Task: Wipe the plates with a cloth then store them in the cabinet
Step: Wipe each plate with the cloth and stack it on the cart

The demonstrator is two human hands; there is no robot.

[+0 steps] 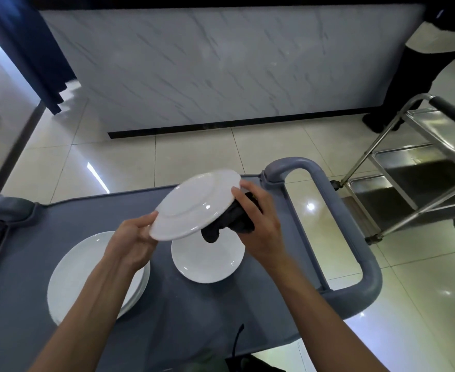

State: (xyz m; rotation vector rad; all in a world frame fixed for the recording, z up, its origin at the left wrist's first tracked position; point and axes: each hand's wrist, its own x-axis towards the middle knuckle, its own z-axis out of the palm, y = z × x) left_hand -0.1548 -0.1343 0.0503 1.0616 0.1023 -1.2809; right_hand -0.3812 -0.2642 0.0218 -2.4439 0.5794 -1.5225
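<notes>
The right hand grips a bunched black cloth and presses it against the hidden face of a round white ceramic plate, with its fingertips hooked over the plate's far right rim. The left hand pinches the near left rim of the same plate, thumb on the surface that faces the camera and fingers behind. The plate is held tilted, clear of the cart, with its underside and foot ring toward the camera. This orientation, as a judgement, gives the cloth access to the eating face while the opposing two-hand grip resists the wiping pressure.

Directly below the cloth, a second round white plate lies flat and face up. To its left, partly covered by the left forearm, a stack of larger round white plates lies flat; the count in the stack cannot be determined. Which plates are already wiped cannot be determined.

Both rest on the surface of a grey plastic utility cart, a shallow tray with a raised rim and a looped grey handle at the right end. Apart from the plates, nothing else shows in the tray.

A stainless steel tiered trolley stands on the tiled floor, well apart to the right; its shelves appear to hold no dishes. A white marble-pattern counter front stands beyond. No cabinet is identifiable, so storage is judged not yet begun.
</notes>
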